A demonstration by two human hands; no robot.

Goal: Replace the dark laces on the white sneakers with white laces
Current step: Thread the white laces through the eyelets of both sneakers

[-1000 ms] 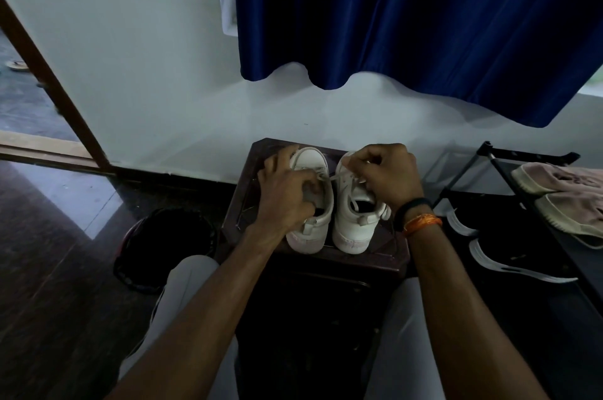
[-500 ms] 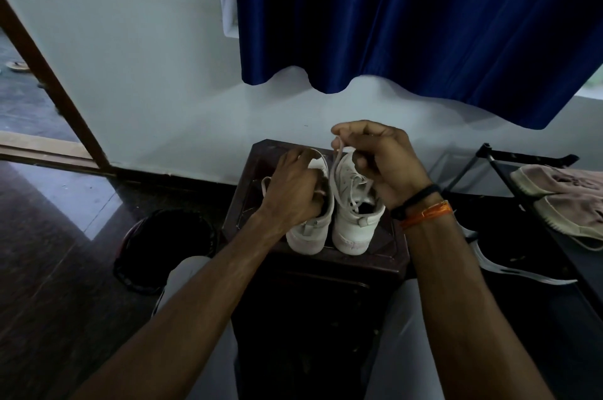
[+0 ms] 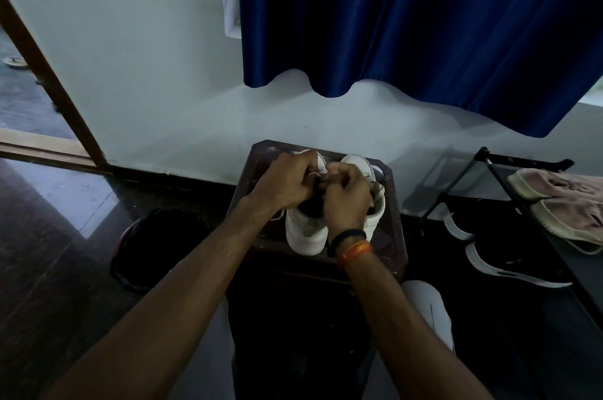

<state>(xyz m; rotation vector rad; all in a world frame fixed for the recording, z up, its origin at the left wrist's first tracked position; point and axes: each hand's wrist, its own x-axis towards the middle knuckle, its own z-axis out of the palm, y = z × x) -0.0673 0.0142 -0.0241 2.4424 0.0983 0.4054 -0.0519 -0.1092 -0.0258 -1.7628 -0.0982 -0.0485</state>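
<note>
Seemingly well along, both white sneakers [image 3: 306, 230] stand side by side on the dark desk [image 3: 393, 236], and no dark lace shows. Left hand [image 3: 287, 184] and right hand [image 3: 346, 200] meet over the left shoe, fingers curled as if pinching a pale lace, though what exactly they hold is hidden. Tightening and tying probably remain.

Two white sneakers [image 3: 306, 233] stand side by side on one dark worktop [image 3: 396, 236]. Two hands work over them: left hand [image 3: 287, 184], right hand [image 3: 347, 200]. Right of the worktop, one shoe rack [image 3: 489, 164] carries two pinkish shoes [image 3: 554, 190] and two dark shoes [image 3: 509, 262]. One blue curtain [image 3: 424, 24] hangs above.
</note>
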